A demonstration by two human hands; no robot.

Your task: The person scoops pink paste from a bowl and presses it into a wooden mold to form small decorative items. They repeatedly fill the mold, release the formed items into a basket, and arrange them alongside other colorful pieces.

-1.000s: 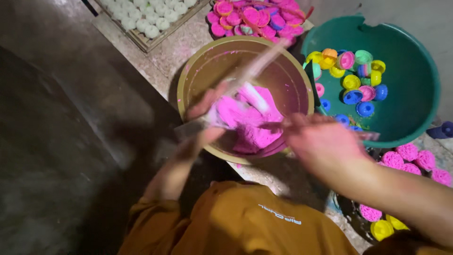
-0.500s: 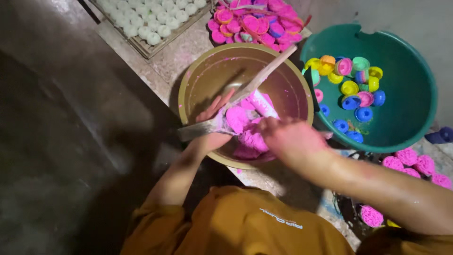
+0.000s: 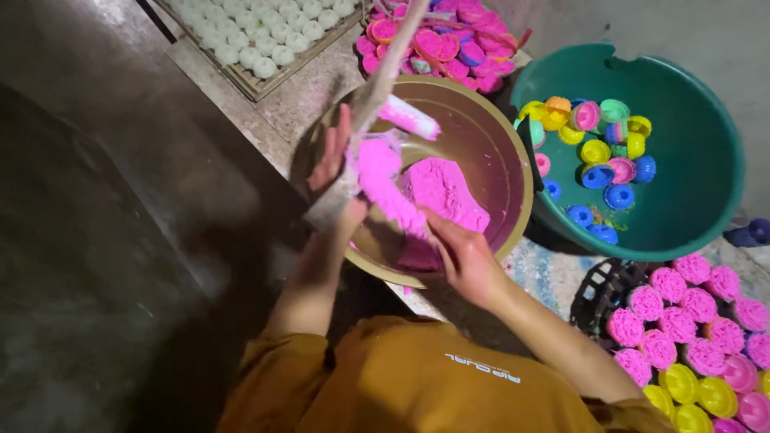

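The left hand (image 3: 335,164) has its fingers spread open, flat against a long pale stick (image 3: 362,108) coated in pink dough (image 3: 433,192) that leans across the brown basin (image 3: 513,216). The right hand (image 3: 465,261) dips its fingers into the pink mass inside the basin; whether they pinch anything cannot be told. A small white roller-like piece (image 3: 409,118) lies near the stick. Just right of the basin stands a green tub (image 3: 690,128) holding coloured moulds (image 3: 597,148). Pink moulded cakes (image 3: 682,309) lie lower right; white balls on a tray (image 3: 265,36) sit upper left.
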